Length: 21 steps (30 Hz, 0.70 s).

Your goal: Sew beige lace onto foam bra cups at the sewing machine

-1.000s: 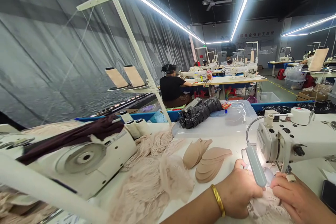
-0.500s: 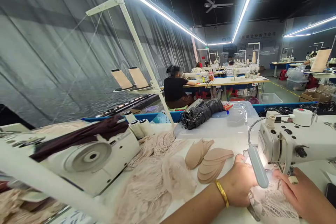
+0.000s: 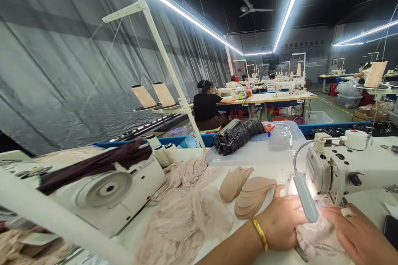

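Observation:
At the lower right, pale pink lace fabric (image 3: 319,238) lies under the head of a white sewing machine (image 3: 360,165). My left hand (image 3: 284,219), with a gold bracelet at the wrist, presses on the left side of the lace; its fingertips are partly hidden behind the grey lamp (image 3: 305,198). On the right side of the lace rests my right hand (image 3: 353,225), its fingers stretched out flat beside the needle area. The needle itself is hidden. Beige oval pads (image 3: 253,196) lie in fanned stacks left of my left hand.
A heap of beige lace (image 3: 174,223) covers the middle of the table. Behind it are a clear plastic lid (image 3: 280,145) and a black plastic bundle (image 3: 239,136). Another machine (image 3: 108,190) and a thread stand (image 3: 164,58) stand left. A seated person (image 3: 207,107) works farther back.
My right hand's fingers have spread out flatter over the lace. The lace between my hands has shifted and bunched. The camera view has moved slightly.

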Tool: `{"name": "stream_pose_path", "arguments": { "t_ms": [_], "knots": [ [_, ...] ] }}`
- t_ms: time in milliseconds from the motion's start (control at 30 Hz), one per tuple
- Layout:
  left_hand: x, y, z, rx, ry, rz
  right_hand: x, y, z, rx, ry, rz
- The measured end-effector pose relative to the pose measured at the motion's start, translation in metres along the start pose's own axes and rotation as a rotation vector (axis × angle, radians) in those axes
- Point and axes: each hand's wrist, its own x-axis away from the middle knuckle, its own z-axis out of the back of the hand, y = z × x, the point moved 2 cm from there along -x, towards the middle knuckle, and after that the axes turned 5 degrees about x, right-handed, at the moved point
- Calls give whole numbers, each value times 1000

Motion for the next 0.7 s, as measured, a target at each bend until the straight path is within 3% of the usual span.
{"name": "stream_pose_path", "arguments": {
  "t_ms": [100, 233, 333, 500, 700],
  "knots": [
    [0, 8, -4, -79, 1, 157, -14, -11, 12, -133, -19, 70],
    [-5, 24, -9, -59, -20, 275, -20, -24, 7, -157, -110, -1],
    [-4, 27, -7, -45, -54, 230, -12, -20, -3, -105, -119, -73],
    [13, 11, 4, -23, -248, 33, 2, 6, -4, -146, -90, -239],
    [14, 8, 15, 94, -241, -35, 8, 20, 2, -245, -204, -263]
  ]
}}
